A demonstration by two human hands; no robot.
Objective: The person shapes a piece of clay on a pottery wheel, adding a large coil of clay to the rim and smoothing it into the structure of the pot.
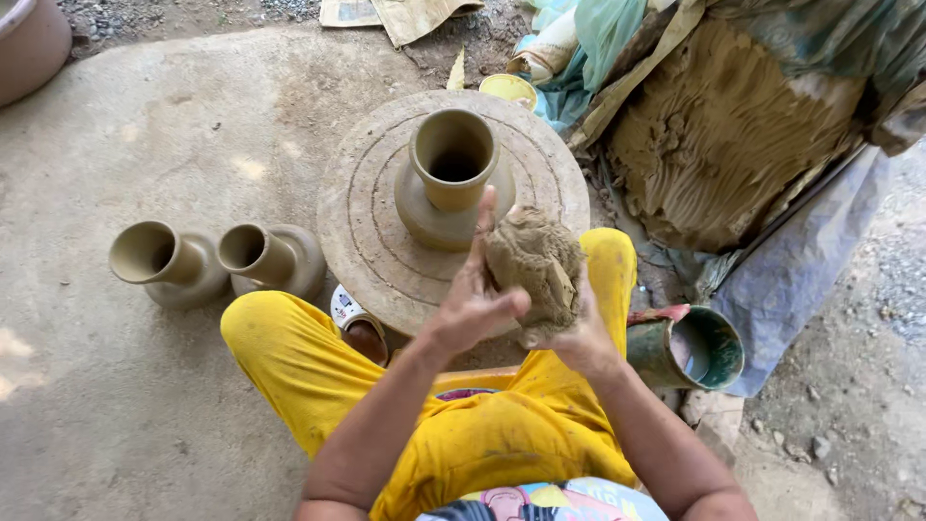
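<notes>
A rough lump of brown clay (532,262) is pressed between both my hands, just above the near edge of the round potter's wheel (371,217). My left hand (473,294) lies flat against the lump's left side with its fingers stretched upward. Under the lump and on its right, my right hand (584,333) cups it. On the middle of the wheel stands a wet clay vase (451,174) with a wide mouth, a little beyond the lump. My knees in yellow trousers flank the wheel.
Two finished clay vases (166,260) (272,259) stand on the floor left of the wheel. A green water pot (696,349) sits at my right. A large clay heap (719,135) under plastic sheets fills the upper right, with a small yellow bowl (508,89) beside it.
</notes>
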